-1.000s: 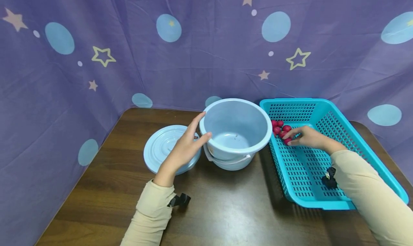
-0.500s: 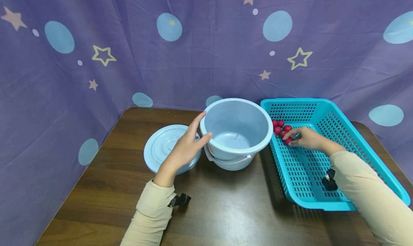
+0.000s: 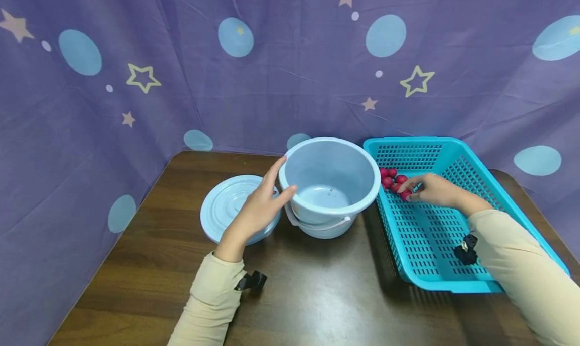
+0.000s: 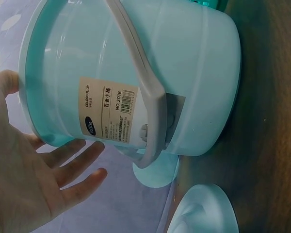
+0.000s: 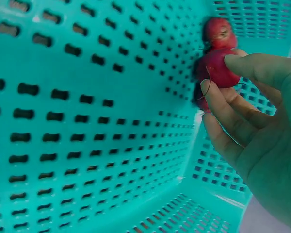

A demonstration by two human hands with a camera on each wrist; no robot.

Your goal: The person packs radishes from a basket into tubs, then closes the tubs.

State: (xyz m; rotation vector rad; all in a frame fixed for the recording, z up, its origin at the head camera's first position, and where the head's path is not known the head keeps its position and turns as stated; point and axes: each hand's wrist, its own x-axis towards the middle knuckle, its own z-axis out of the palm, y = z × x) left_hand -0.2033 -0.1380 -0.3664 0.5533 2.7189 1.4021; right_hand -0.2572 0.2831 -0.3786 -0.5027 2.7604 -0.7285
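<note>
One purple curtain (image 3: 272, 89) behind one brown counter (image 3: 317, 295)

The curtain fills the back and the left side, creased in places and printed with pale blue ovals, small light dots, pinkish solid stars and yellow star outlines. In front of it runs the counter, dark wood with streaky grain, its back corners rounded; a soft patch of light shines on the near middle of the surface, and a shadow lies along the side of a turquoise basket (image 3: 435, 284). That basket, slotted all over, takes up the right of the counter.

To its left stands a light blue bucket (image 3: 335, 164), mouth uncovered, with a few dark specks on its bottom; its handle (image 4: 145, 77) hangs low across the near side. Whether bucket and basket touch cannot be told. Two beige sleeves, the left (image 3: 208, 295) and the right (image 3: 512, 260), reach in from the near edge. A round lid (image 3: 222, 210) with ringed ridges lies left of the bucket, partly covered by the left hand (image 3: 260, 207).

The left hand has its fingers spread and extended at the bucket's rim. The right hand (image 3: 432, 191), inside the basket, pinches a red radish (image 5: 217, 65) between thumb and fingers. A tan printed label (image 4: 104, 111) sits on the bucket's side. Smallest, more radishes (image 3: 387, 181) cluster along the basket's left wall, toward the back.
</note>
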